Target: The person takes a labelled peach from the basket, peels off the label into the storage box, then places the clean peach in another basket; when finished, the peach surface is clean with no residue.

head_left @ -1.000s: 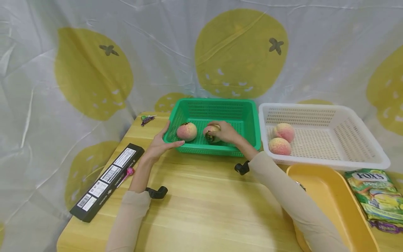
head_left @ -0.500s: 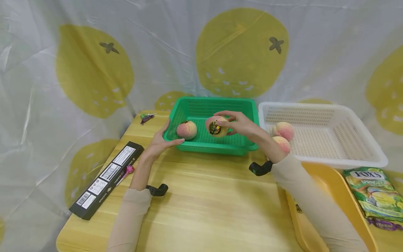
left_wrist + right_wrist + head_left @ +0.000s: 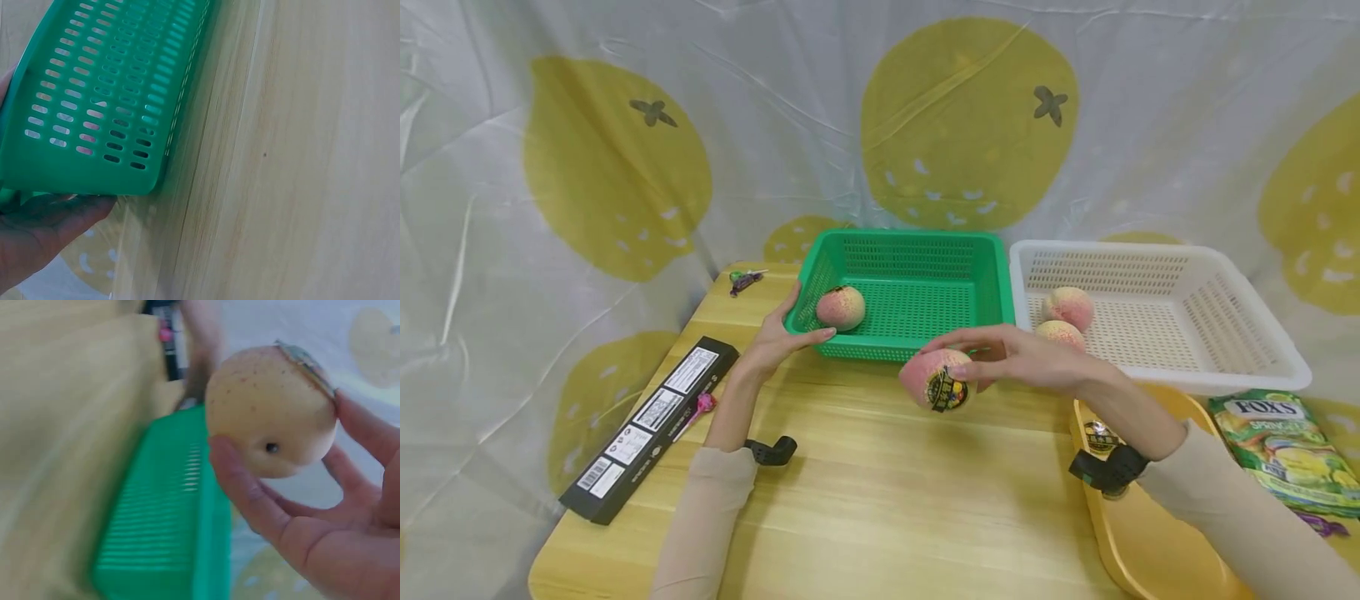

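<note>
My right hand (image 3: 1026, 358) holds a pink-and-yellow peach (image 3: 936, 379) with a round black label, in front of the green basket (image 3: 895, 343) and above the table. In the right wrist view, thumb and fingers pinch the peach (image 3: 269, 412) from both sides, and a small dark hole shows at its end. My left hand (image 3: 772, 340) grips the green basket at its front left corner, thumb along the front rim. The left wrist view shows that hand (image 3: 47, 234) against the slotted wall of the basket (image 3: 94, 106). Another peach (image 3: 841, 308) lies inside the green basket at the left.
To the right, a white basket (image 3: 1240, 379) contains two peaches (image 3: 1067, 308). A yellow tray (image 3: 1150, 533) with a black-labelled item (image 3: 1101, 437) stands below it, beside a FOX'S candy bag (image 3: 1277, 442). A long black box (image 3: 651, 429), a pink lollipop (image 3: 703, 404) and wrapped sweets (image 3: 745, 282) lie left.
My right hand has lifted the peach out of the green basket and brought it over the front rim, toward me and slightly right. The left hand has stayed on the basket corner.
</note>
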`<state>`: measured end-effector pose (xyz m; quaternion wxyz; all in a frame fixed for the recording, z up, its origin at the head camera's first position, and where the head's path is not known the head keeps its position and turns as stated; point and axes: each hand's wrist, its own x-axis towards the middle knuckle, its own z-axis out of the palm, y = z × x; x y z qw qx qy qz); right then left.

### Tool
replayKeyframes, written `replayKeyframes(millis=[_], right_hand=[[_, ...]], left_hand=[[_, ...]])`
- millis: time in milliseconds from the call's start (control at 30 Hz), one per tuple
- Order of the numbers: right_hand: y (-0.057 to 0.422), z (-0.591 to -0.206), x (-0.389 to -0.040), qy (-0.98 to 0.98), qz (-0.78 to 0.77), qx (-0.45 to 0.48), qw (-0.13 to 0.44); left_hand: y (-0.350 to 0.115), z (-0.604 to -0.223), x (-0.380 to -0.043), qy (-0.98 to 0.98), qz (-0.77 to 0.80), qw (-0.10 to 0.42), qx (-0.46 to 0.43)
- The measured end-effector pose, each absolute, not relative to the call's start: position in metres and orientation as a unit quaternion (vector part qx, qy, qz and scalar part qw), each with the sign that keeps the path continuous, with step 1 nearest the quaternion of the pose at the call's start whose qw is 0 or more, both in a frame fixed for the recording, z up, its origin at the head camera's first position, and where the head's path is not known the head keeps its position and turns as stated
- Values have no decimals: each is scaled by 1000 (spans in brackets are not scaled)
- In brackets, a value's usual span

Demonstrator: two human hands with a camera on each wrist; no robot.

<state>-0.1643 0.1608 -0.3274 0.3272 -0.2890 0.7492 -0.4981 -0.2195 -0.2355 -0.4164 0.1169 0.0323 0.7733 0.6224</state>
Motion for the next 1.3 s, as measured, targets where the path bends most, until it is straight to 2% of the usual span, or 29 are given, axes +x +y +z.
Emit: replayKeyframes(millis=[133, 333, 633, 767, 867, 967, 1067, 1133, 1200, 1300], right_hand=[[165, -362, -154, 728, -510, -293, 354], [166, -395, -144, 754, -484, -272, 351], [163, -414, -140, 780, -458, -266, 332], [162, -416, -145, 772, -461, -273, 342], [163, -416, -149, 771, -457, -268, 353], [164, -415, -151, 773, -453, -260, 359], [165, -413, -152, 773, -456, -252, 363], [165, -411, -154, 773, -459, -242, 366], [164, -410, -156, 771, -463, -234, 369], [163, -410, -158, 769, -469, -221, 373]], left_hand=[[-236, -416, -219, 773, 622, 116, 36], [-235, -416, -220, 770, 626, 117, 36], [-241, -418, -215, 772, 623, 122, 26], [-241, -412, -211, 790, 602, 112, 28], [-237, -400, -204, 826, 557, 81, 29], [-224, -380, -189, 861, 506, 14, 53], [-201, -359, -162, 872, 474, -60, 108], [-185, -349, -142, 865, 471, -74, 155], [-168, -342, -122, 856, 476, -36, 200], [-146, -347, -103, 836, 488, 85, 237]])
